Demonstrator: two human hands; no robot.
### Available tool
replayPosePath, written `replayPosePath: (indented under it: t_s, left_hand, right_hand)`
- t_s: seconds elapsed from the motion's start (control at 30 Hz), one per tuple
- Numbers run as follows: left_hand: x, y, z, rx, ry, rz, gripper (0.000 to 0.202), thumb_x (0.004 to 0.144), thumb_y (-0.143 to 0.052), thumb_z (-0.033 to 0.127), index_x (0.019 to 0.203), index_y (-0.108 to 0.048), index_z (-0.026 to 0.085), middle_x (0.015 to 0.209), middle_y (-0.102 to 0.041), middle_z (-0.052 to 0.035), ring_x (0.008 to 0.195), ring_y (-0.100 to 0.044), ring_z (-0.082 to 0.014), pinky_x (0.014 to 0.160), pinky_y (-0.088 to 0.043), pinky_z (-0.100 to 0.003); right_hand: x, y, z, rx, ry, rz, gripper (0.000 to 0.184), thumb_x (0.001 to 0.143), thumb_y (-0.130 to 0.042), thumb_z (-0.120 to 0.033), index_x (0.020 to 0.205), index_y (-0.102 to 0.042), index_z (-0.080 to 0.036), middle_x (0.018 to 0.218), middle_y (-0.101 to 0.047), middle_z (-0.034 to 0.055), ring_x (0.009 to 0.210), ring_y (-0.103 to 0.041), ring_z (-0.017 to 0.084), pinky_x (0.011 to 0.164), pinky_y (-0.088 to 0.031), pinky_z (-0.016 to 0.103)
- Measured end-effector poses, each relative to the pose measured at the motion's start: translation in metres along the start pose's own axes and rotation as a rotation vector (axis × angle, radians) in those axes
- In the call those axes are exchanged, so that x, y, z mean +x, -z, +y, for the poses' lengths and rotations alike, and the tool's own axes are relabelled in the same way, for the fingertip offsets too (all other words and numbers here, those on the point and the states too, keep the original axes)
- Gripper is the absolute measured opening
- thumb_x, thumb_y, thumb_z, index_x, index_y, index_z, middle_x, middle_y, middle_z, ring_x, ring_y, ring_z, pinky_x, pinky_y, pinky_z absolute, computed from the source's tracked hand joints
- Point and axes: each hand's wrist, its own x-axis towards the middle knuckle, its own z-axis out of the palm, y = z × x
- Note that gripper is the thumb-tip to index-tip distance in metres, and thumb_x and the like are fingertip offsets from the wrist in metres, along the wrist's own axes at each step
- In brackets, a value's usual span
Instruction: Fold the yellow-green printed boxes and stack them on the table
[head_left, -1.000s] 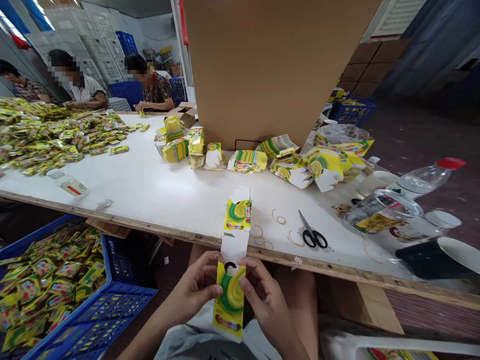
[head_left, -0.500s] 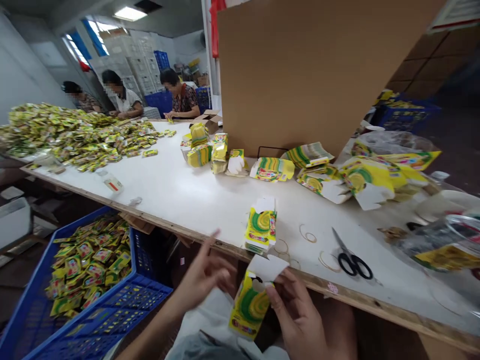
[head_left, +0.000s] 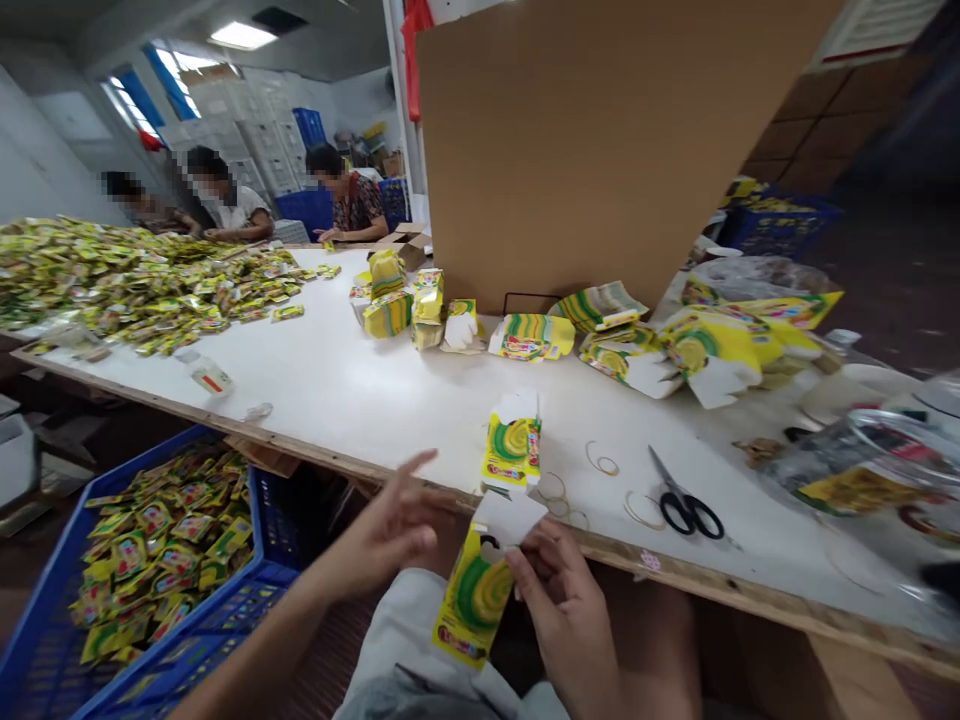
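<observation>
Above my lap, my right hand (head_left: 562,590) pinches the right side of a yellow-green carton (head_left: 474,595) with a spiral print. The carton tilts, with its white top flap raised. Just left of it, my left hand (head_left: 394,525) has its fingers spread and holds nothing. A stack of flat cartons (head_left: 512,445) of the same print lies by the table edge in front of me. Beside that stack are thin rubber bands (head_left: 601,458) and black-handled scissors (head_left: 684,500).
A blue crate (head_left: 259,560) of small yellow packets stands low on the left. More packets form a heap (head_left: 150,280) on the white table (head_left: 330,380). Bundled cartons (head_left: 532,337) line a tall cardboard sheet (head_left: 585,150). A clear plastic jar (head_left: 862,460) lies right. Three people sit at the far side.
My view has turned slightly, shifting the scene left. My right hand keeps its grip on the carton. My left hand stays apart from it with fingers spread.
</observation>
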Motion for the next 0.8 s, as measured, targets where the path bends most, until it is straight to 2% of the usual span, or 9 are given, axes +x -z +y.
replayPosePath:
  t_s: [0.07,0.17,0.23,0.3,0.4,0.5,0.57,0.7,0.8]
  left_hand:
    - [-0.01,-0.035,-0.017,0.02,0.018,-0.136,0.066,0.089,-0.065,0.03,0.147,-0.033,0.032,0.126,-0.066,-0.012,0.111,-0.065,-0.024,0.091,-0.051,-0.036]
    - [-0.013,-0.053,-0.024,0.065,0.033,-0.148,0.057,0.093,-0.059,0.028,0.146,-0.038,0.033,0.124,-0.067,-0.0096,0.107,-0.065,-0.0216,0.09,-0.051,-0.032]
    - [-0.01,-0.053,-0.025,0.082,0.046,-0.146,0.058,0.093,-0.06,0.028,0.146,-0.038,0.032,0.124,-0.067,-0.0094,0.108,-0.065,-0.0225,0.092,-0.051,-0.033]
    - [-0.008,-0.05,-0.026,0.134,0.034,-0.114,0.048,0.092,-0.061,0.028,0.139,-0.05,0.027,0.124,-0.067,-0.0097,0.109,-0.064,-0.0232,0.093,-0.05,-0.034]
    - [-0.007,-0.047,-0.032,0.232,0.001,-0.035,0.033,0.091,-0.062,0.027,0.124,-0.063,0.022,0.122,-0.068,-0.0096,0.106,-0.065,-0.0228,0.091,-0.051,-0.032]
    - [-0.008,-0.048,-0.037,0.279,-0.005,-0.026,0.033,0.091,-0.06,0.025,0.124,-0.062,0.022,0.121,-0.069,-0.0094,0.103,-0.067,-0.0226,0.089,-0.053,-0.032]
    - [-0.009,-0.051,-0.037,0.276,-0.007,-0.041,0.033,0.093,-0.057,0.023,0.126,-0.061,0.022,0.124,-0.068,-0.0093,0.108,-0.065,-0.0232,0.093,-0.052,-0.033]
    - [-0.009,-0.055,-0.034,0.195,0.008,-0.101,0.039,0.093,-0.056,0.022,0.132,-0.055,0.024,0.134,-0.061,-0.0104,0.123,-0.058,-0.0251,0.104,-0.045,-0.038]
    - [-0.008,-0.055,-0.035,0.074,0.047,-0.14,0.048,0.091,-0.06,0.023,0.137,-0.049,0.026,0.137,-0.059,-0.012,0.121,-0.059,-0.026,0.104,-0.045,-0.042]
  right_hand:
    - [0.0,-0.001,-0.005,-0.004,0.004,-0.005,0.028,0.079,-0.073,-0.038,0.101,-0.066,-0.023,0.089,-0.074,0.0061,0.077,-0.069,0.022,0.066,-0.058,0.028]
    - [-0.001,0.004,-0.006,-0.051,-0.014,-0.028,0.019,0.082,-0.07,-0.038,0.09,-0.069,-0.022,0.084,-0.073,0.0059,0.076,-0.069,0.022,0.068,-0.057,0.029]
    - [-0.002,0.01,-0.005,-0.084,0.008,-0.067,0.018,0.085,-0.067,-0.038,0.091,-0.072,-0.022,0.09,-0.074,0.0074,0.083,-0.069,0.023,0.074,-0.056,0.031]
    - [-0.003,0.016,-0.006,-0.133,0.082,-0.121,0.018,0.086,-0.066,-0.037,0.093,-0.075,-0.023,0.103,-0.071,0.0088,0.091,-0.067,0.023,0.08,-0.054,0.032]
    - [-0.002,0.021,-0.01,-0.223,0.134,-0.203,0.023,0.085,-0.065,-0.04,0.096,-0.077,-0.023,0.103,-0.068,0.0087,0.089,-0.064,0.022,0.074,-0.053,0.03]
    - [-0.002,0.021,-0.015,-0.265,0.001,-0.291,0.031,0.085,-0.063,-0.04,0.108,-0.073,-0.022,0.089,-0.07,0.006,0.078,-0.064,0.021,0.066,-0.052,0.028]
    - [-0.001,0.019,-0.015,-0.292,-0.072,-0.334,0.036,0.083,-0.065,-0.034,0.116,-0.067,-0.021,0.091,-0.072,0.0051,0.076,-0.065,0.02,0.066,-0.052,0.027]
    - [0.003,0.016,-0.01,-0.38,-0.033,-0.286,0.029,0.084,-0.061,-0.028,0.112,-0.064,-0.021,0.088,-0.071,0.0041,0.075,-0.065,0.019,0.068,-0.053,0.027]
    - [0.005,0.016,-0.009,-0.367,-0.011,-0.24,0.026,0.084,-0.061,-0.029,0.108,-0.063,-0.02,0.078,-0.068,0.002,0.066,-0.062,0.018,0.061,-0.051,0.025]
